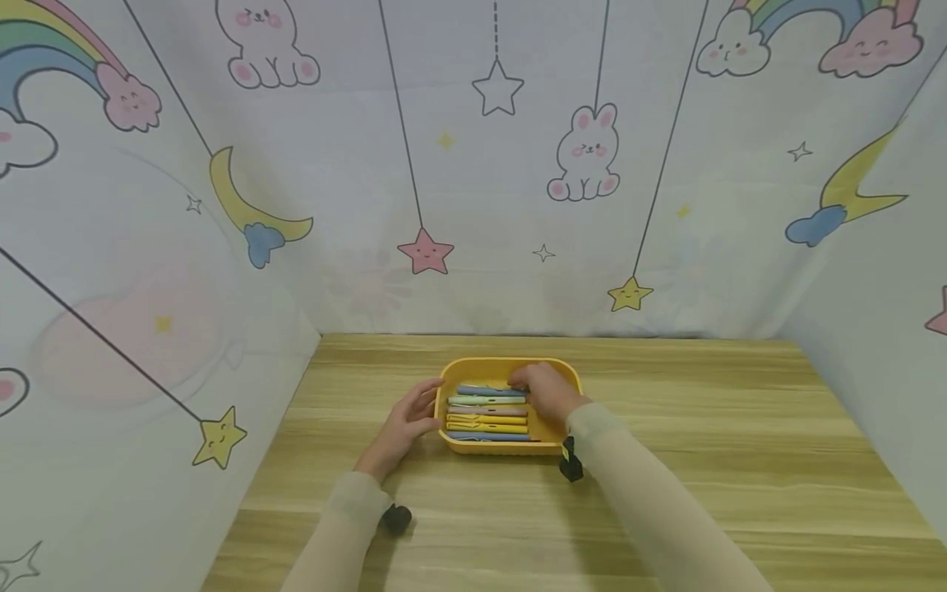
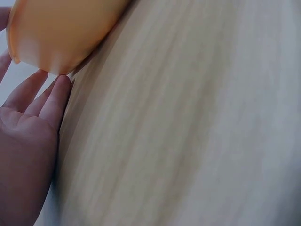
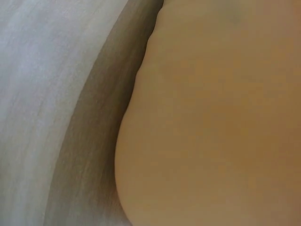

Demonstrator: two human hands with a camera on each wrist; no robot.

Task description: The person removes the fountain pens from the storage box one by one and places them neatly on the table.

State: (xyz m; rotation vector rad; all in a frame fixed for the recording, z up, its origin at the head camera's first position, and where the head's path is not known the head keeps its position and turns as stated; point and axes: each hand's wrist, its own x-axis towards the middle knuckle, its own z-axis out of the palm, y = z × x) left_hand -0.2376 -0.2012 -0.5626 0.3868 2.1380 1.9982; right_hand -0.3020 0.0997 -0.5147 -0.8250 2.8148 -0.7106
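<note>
A yellow plastic bin stands near the back of the wooden table, holding a row of capped pens with clips. From far to near lie a blue pen, a mint pen, a pinkish pen, yellow pens and another blue pen. My left hand touches the bin's left wall with spread fingers. Inside the bin's right part, my right hand has its fingers at the right end of the far blue pen; I cannot tell whether they pinch it.
The wooden table extends to both sides and in front of the bin. Behind it hangs a white curtain printed with stars and rabbits, with similar panels at left and right. Black devices are worn at both wrists.
</note>
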